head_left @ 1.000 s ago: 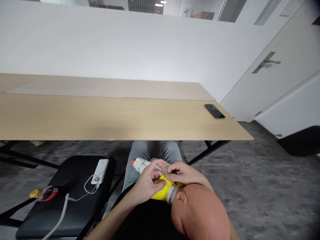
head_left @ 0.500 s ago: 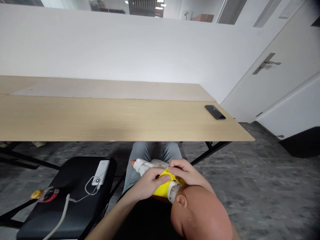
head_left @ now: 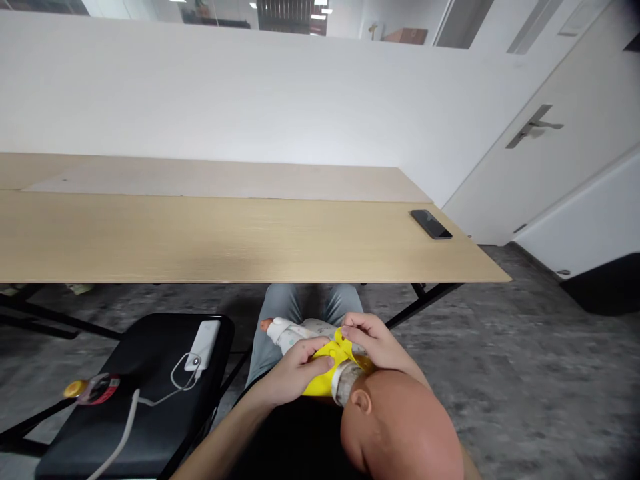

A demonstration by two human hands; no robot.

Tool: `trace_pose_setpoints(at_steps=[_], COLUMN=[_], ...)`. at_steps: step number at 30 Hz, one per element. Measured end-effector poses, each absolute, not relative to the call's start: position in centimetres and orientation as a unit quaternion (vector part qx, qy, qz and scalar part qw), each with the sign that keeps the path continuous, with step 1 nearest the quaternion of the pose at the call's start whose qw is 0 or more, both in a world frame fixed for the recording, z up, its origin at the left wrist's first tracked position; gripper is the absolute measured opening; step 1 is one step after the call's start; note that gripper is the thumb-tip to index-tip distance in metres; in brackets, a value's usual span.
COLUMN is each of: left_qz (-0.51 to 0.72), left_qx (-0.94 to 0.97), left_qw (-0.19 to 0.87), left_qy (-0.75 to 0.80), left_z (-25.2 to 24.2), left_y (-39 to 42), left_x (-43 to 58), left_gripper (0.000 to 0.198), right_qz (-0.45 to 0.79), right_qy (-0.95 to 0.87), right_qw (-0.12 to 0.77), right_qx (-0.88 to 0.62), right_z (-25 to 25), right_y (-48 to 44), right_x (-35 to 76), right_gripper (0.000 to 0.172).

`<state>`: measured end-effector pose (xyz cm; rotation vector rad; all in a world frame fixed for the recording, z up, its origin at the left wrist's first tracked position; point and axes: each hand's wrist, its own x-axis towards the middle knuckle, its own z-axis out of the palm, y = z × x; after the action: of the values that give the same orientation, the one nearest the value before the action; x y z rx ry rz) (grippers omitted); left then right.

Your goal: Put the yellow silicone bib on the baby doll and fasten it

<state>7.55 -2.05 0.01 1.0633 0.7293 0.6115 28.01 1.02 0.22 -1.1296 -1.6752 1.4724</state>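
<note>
1. From my end, the doll (head_left: 405, 420) lies across the seated person's lap, head nearest the camera, probably so its neck and chest face both hands.
2. I see the left hand (head_left: 295, 373) gripping the yellow piece (head_left: 320, 385) at the doll's chest between thumb and fingers, seemingly to steady it.
3. The right hand (head_left: 373, 337) pinches a holed yellow end, raised near the collar, I judge for control of that flap.
4. The phone (head_left: 431, 225) rests on the worktop (head_left: 225, 240), well apart, presumably out of the way.
</note>
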Motion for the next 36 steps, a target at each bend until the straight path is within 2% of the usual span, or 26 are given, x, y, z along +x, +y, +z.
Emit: trace_pose_setpoints(at_steps=[2, 4, 6, 10, 17, 23, 26, 29, 33, 36], left_qz=[0.292, 0.305, 0.311, 0.327, 0.322, 0.316, 0.298, 0.248, 0.191, 0.183], left_qx=[0.487, 0.481, 0.474, 0.495, 0.564, 0.611, 0.667, 0.745, 0.830, 0.851], left_qw=[0.756, 0.757, 0.756, 0.735, 0.673, 0.626, 0.572, 0.510, 0.414, 0.355], left_qy=[0.325, 0.321, 0.327, 0.327, 0.354, 0.367, 0.373, 0.351, 0.320, 0.341], left_z=[-0.2, -0.5, -0.8, -0.9, -0.9, -1.1, 0.0, 1.3, 1.5, 0.5], left_y=[-2.1, -2.1, -2.1, -2.1, -1.9, -1.8, -2.0, -2.4, -2.7, -2.8], left_x=[7.4, 7.2, 7.1, 6.9, 6.5, 6.0, 5.4, 4.9, 5.5, 6.4], left_gripper=[0.019, 0.033, 0.040, 0.039, 0.035, 0.056, 0.058, 0.052, 0.069, 0.064], right_qz=[0.540, 0.519, 0.522, 0.560, 0.624, 0.487, 0.488, 0.494, 0.457, 0.433], right_qy=[-0.620, -0.599, -0.599, -0.609, -0.501, -0.524, -0.536, -0.560, -0.608, -0.664], right_qw=[0.350, 0.387, 0.387, 0.359, 0.411, 0.453, 0.434, 0.401, 0.346, 0.275], right_qx=[-0.449, -0.471, -0.469, -0.432, -0.437, -0.532, -0.535, -0.531, -0.549, -0.544], right_z=[0.2, 0.2, 0.2, 0.0, -0.6, -1.7, -1.9, -1.5, -1.0, -1.0], right_y=[1.0, 1.0, 1.0, 1.2, 1.4, 2.1, 2.3, 2.2, 2.1, 2.1], right_x=[28.3, 28.6, 28.8, 28.5, 27.9, 28.4, 28.5, 28.4, 28.6, 29.3], right_gripper=[0.036, 0.038, 0.038, 0.036, 0.033, 0.037, 0.034, 0.032, 0.027, 0.028])
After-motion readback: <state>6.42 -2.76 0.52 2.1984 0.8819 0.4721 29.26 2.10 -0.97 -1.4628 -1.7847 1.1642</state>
